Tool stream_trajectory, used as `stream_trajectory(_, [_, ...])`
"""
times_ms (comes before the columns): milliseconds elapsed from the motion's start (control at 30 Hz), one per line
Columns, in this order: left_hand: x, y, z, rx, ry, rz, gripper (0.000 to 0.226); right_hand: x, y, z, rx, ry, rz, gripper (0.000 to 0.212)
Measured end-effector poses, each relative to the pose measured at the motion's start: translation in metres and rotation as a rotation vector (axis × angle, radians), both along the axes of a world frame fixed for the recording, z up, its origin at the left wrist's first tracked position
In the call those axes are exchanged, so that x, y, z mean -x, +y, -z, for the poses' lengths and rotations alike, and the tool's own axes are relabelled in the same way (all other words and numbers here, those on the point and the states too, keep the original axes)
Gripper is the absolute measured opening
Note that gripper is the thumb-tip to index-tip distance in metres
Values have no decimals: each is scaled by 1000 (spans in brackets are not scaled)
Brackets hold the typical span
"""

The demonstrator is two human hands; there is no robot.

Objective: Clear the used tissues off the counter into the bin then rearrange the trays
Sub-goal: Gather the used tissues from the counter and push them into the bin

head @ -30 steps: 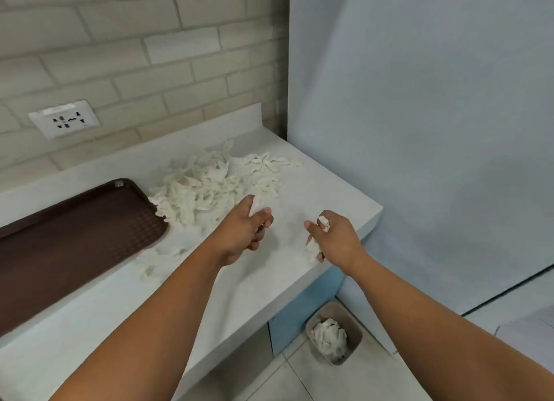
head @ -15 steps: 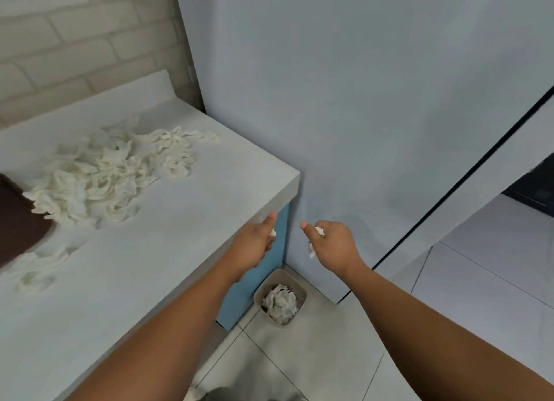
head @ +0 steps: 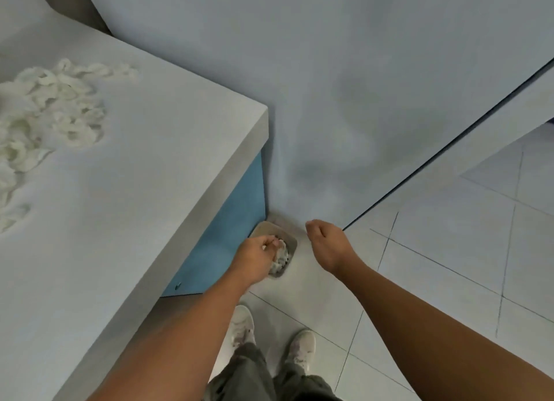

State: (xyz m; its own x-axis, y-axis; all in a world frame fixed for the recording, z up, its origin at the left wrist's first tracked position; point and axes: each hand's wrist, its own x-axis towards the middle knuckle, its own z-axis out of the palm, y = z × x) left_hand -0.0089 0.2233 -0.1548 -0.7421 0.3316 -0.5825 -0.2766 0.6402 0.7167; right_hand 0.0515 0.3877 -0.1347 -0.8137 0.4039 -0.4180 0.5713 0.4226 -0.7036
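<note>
Crumpled white tissues (head: 51,107) on smooth counter (head: 144,172); squarish bin (head: 271,231).

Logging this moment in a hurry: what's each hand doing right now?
Left hand: over the bin, fingers curled; whether it holds tissue cannot be told.
Right hand: loosely closed beside the bin, nothing visible in it.

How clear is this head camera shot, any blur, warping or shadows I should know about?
Head view: soft all over, with the tissues on the counter smeared; wide-angle warping bends the counter edge and the floor tile lines; light is even with no glare; a faint grey shadow lies on the wall above the bin.
</note>
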Motion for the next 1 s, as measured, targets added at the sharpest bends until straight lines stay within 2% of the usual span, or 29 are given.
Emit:
stream_trajectory(67, [4,3,30,79,-74,-47,45,-1,2,33,-34,-83,-23,33])
stream_trajectory(133, [7,4,66,158,-133,-80,66,-4,3,67,-66,-138,-62,34])
stream_trajectory(233, [10,4,124,270,-144,48,87,-6,6,117,-143,-203,-146,44])
stream_trajectory(367, [17,12,198,412,-146,171,81,-2,9,190,-207,-254,-168,51])
stream_trajectory(533, [23,19,277,400,-120,132,80,-1,15,264,-251,-346,-166,52])
stream_trajectory(600, [29,24,307,356,-171,51,82,-5,16,287,-226,-358,-138,53])
stream_trajectory(667, [35,29,337,301,-342,-88,81,-10,17,307,-138,-357,-60,52])
stream_trajectory(733, [40,33,359,227,-523,-205,63,-17,18,325,30,-334,91,43])
stream_trajectory(767, [44,35,366,210,-557,-229,49,-20,18,333,86,-330,145,39])
stream_trajectory(867, [56,43,385,198,-505,-241,26,-24,20,352,124,-343,164,45])
stream_trajectory(900, [59,45,391,179,-498,-236,29,-24,20,358,132,-344,160,45])
stream_trajectory(1000, [66,48,405,147,-484,-226,57,-18,22,377,217,-327,177,39])
